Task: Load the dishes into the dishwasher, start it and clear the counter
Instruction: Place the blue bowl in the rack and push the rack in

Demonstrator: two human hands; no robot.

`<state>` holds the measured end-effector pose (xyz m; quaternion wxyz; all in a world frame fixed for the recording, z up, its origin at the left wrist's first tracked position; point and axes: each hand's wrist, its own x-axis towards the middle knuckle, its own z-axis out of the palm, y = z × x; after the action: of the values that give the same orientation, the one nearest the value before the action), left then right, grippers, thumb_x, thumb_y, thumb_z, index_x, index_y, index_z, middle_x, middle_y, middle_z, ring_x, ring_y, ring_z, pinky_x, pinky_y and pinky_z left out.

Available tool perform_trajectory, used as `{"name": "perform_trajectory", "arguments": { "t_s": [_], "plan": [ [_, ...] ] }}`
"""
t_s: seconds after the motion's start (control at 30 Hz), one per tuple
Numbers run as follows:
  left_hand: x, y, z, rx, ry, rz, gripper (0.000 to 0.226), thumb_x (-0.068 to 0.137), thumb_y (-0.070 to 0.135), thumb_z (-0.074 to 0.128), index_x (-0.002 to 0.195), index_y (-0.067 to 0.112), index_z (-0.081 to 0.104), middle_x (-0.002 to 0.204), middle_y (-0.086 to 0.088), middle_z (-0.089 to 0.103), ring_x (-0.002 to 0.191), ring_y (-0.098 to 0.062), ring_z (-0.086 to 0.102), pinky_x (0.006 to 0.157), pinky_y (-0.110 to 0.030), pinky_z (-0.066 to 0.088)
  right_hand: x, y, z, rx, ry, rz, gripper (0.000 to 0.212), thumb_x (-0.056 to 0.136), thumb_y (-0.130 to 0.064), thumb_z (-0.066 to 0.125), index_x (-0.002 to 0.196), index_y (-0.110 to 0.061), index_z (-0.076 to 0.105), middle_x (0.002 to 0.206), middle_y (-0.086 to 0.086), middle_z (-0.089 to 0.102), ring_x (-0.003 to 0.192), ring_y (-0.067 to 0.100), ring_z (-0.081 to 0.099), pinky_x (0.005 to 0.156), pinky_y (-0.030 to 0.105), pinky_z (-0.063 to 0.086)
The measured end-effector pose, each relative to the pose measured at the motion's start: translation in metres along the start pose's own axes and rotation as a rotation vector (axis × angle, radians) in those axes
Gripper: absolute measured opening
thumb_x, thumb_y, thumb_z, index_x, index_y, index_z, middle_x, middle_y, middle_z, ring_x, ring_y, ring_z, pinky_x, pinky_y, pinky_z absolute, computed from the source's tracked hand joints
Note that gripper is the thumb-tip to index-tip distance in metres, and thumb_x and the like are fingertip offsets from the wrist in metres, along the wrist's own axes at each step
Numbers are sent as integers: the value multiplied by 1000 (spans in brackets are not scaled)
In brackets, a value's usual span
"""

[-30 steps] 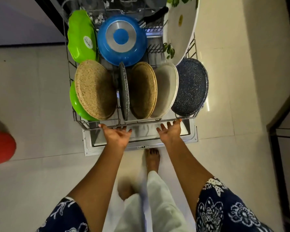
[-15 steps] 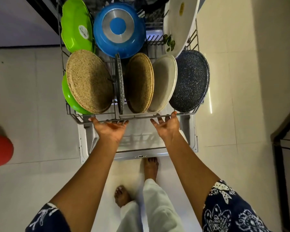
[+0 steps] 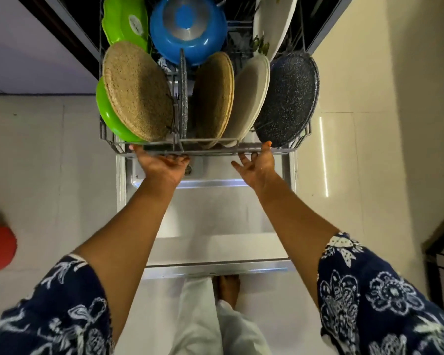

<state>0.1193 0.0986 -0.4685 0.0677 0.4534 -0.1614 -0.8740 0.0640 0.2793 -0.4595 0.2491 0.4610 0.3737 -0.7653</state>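
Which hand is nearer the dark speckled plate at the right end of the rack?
Right. The right hand is at the rack's front rail just below the dark speckled plate. The left hand is further left on the rail, below the leftmost brown plate.

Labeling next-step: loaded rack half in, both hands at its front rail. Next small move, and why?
Probably push the rack fully in. Left hand and right hand touch its front rail; the blue pan is at the tub opening, but the row with the speckled plate stands over the open door, which can't shut until it clears.
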Motion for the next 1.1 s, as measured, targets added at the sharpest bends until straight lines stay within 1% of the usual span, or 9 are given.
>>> {"name": "perform_trajectory", "arguments": {
  "t_s": [0.03,0.1,0.17,0.3,0.43,0.57,0.73,0.93,1.1],
  "plan": [
    [5,3,9,9,-21,2,79,88,73,25,139,17,43,133,-18,50,117,-39,52,98,-55,42,5,-5,5,-18,-13,-7,63,98,-52,28,150,-21,13,157,5,17,136,31,36,109,56,25],
    [14,7,23,-9,-16,-14,83,87,74,25,148,17,29,150,-18,31,133,-42,37,105,-58,31,13,-15,16,-50,-27,-17,65,98,-52,28,150,-18,13,155,9,22,134,31,39,110,53,26],
    [23,14,35,-8,9,-25,88,87,75,24,151,16,16,157,-18,17,141,-40,21,110,-58,20,20,-25,27,-72,-31,-28,65,97,-52,30,150,-18,14,153,10,28,131,31,43,110,52,28],
    [43,26,55,21,-45,-5,83,88,73,24,149,17,22,154,-20,24,139,-40,26,114,-59,16,35,-39,49,-126,-33,-89,58,98,-48,32,149,-23,18,153,8,26,128,30,46,110,53,28],
    [66,38,70,77,-48,-1,92,86,76,26,152,14,11,155,-23,17,141,-41,21,116,-55,15,50,-50,71,-175,-49,-152,58,98,-49,32,149,-24,19,154,7,25,129,29,45,109,53,28],
    [92,52,84,98,-109,-19,102,81,81,27,152,13,3,157,-21,7,143,-40,14,115,-56,13,63,-62,91,-224,-63,-174,59,98,-51,30,149,-22,22,155,7,25,132,26,43,110,52,28],
    [116,64,104,145,-154,20,100,78,84,29,153,23,0,158,-19,3,142,-45,13,111,-62,17,77,-80,112,-286,-68,-187,60,98,-53,28,149,-23,22,155,4,24,134,25,40,110,51,29],
    [137,74,126,193,-198,-1,108,72,89,27,153,22,-2,159,-17,2,142,-44,14,111,-63,17,88,-100,132,-333,-93,-216,63,98,-54,24,150,-21,17,155,6,23,134,26,40,112,54,26],
    [146,81,140,232,-228,3,107,74,88,27,152,21,-3,159,-18,3,141,-45,16,111,-63,18,98,-111,150,-400,-90,-231,66,95,-60,21,150,-21,18,152,8,31,132,26,42,108,55,28]
  ]
}}
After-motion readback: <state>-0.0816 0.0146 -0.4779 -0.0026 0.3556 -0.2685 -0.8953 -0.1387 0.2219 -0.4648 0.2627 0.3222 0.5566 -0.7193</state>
